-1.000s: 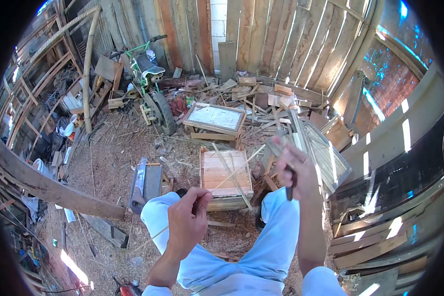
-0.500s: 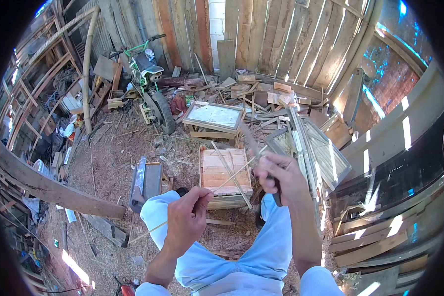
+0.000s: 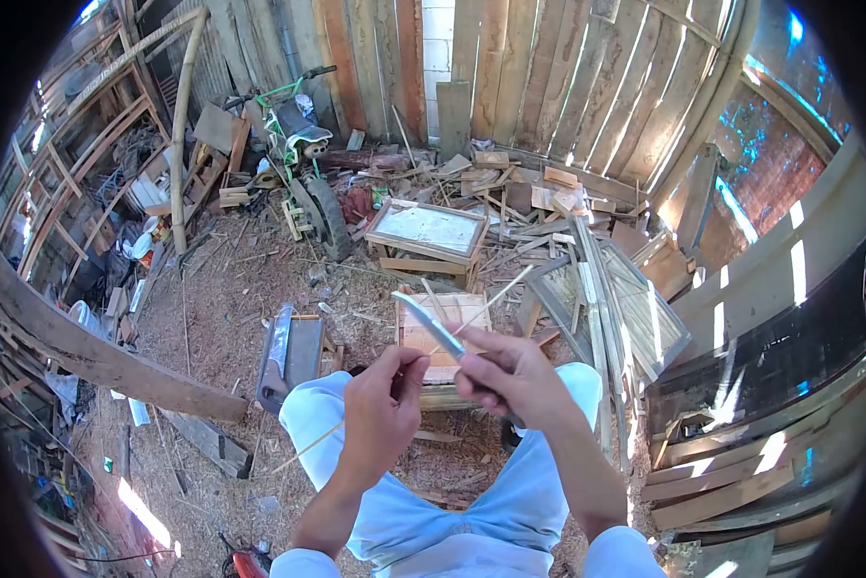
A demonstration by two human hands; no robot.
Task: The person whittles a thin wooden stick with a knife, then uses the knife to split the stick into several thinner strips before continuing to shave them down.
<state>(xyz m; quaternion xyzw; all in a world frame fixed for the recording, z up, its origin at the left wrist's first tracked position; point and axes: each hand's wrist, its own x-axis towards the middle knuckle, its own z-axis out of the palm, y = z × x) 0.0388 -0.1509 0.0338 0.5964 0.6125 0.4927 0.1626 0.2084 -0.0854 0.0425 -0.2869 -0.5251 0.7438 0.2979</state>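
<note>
My left hand (image 3: 385, 409) is closed in a pinch around a thin bamboo-like strip (image 3: 502, 296), which sticks out behind the wrist and slants up to the right. My right hand (image 3: 510, 380) grips a knife (image 3: 427, 322) by its dark handle, with the blade pointing up and left. The blade crosses the strip just right of my left fingertips; whether it bites in cannot be made out. Beyond both hands, between my knees, stands a wooden crate (image 3: 441, 395) with a slatted top, partly hidden by the knife and right hand.
A handsaw (image 3: 277, 361) leans against a dark panel at the left. Farther out are a framed white board (image 3: 428, 229), a small motorbike (image 3: 303, 154) and scrap wood (image 3: 524, 188). Long boards (image 3: 597, 318) lean at the right. A thick beam (image 3: 115, 361) crosses the left side.
My right hand has swung left and slightly down, bringing the knife from right of the crate to across the strip beside my left hand. My left hand keeps its pinch, shifted slightly right.
</note>
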